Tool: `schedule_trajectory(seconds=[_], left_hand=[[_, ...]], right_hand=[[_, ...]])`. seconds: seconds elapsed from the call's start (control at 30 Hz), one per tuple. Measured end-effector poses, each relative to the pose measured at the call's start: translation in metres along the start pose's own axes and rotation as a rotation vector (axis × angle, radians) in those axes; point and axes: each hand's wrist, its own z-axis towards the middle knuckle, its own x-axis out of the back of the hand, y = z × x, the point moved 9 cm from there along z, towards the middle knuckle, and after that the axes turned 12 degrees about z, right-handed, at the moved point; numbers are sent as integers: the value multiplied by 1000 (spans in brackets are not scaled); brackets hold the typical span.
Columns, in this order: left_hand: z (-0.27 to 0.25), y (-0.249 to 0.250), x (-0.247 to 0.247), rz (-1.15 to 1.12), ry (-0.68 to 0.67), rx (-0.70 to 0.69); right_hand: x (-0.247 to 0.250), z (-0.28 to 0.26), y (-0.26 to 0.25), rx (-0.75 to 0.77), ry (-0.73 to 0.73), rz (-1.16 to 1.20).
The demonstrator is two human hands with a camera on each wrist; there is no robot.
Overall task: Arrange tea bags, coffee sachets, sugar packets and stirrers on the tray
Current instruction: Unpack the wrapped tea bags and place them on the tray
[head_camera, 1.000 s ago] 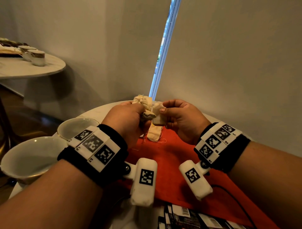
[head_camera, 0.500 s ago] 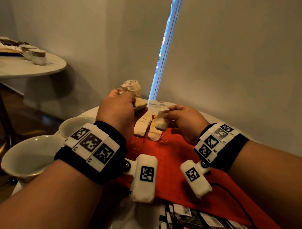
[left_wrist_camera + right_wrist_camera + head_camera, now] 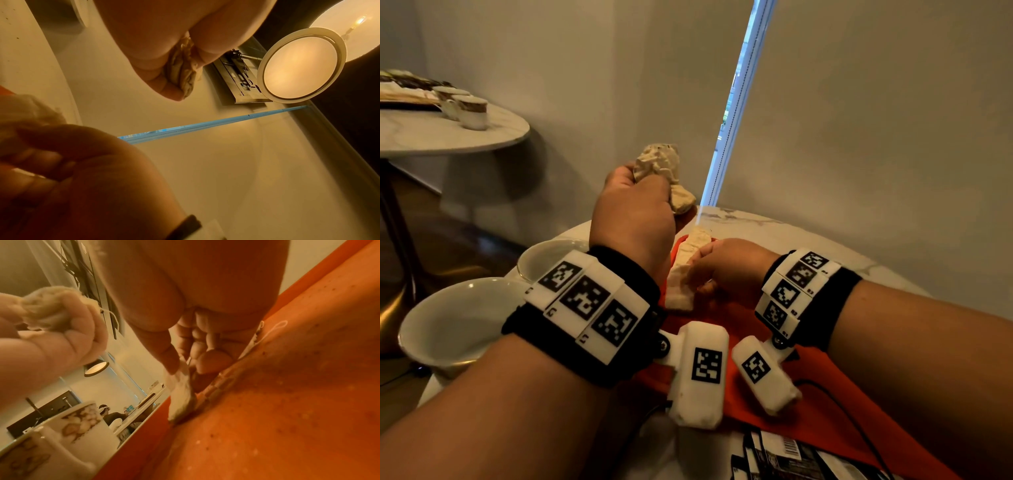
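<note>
My left hand [image 3: 635,212] is raised above the table's far edge and grips a crumpled bundle of beige tea bags [image 3: 659,164]; the left wrist view shows the bundle [image 3: 183,71] squeezed in the fist. My right hand [image 3: 722,270] is low over the red tray [image 3: 815,404] and pinches one tea bag [image 3: 679,291] between thumb and forefinger. In the right wrist view that tea bag [image 3: 182,400] touches the tray [image 3: 287,402] with its lower end. Another tea bag [image 3: 697,240] lies on the tray just beyond it.
Two white cups [image 3: 448,329] [image 3: 551,255] stand left of the tray on the round marble table [image 3: 774,222]. Black sachets [image 3: 791,459] lie at the near edge. A black cable [image 3: 859,431] crosses the tray. A second table [image 3: 448,133] stands far left; walls are close behind.
My left hand has lifted the bundle of tea bags up and away. My right hand has pulled one tea bag free and brought it down onto the tray, nearer to me.
</note>
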Motion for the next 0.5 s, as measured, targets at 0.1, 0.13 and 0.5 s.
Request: schedule_trajectory(seconds=[0.1,0.13,0.5], left_hand=[[1,0,0,-13,-5,1],[1,0,0,-8,-2,1],[1,-4,2,-15,8,31]], right_hand=[[5,8,-2,15,66,2],[7,10,-3,21,86,5],[23,7,-2,-10,199,-27]])
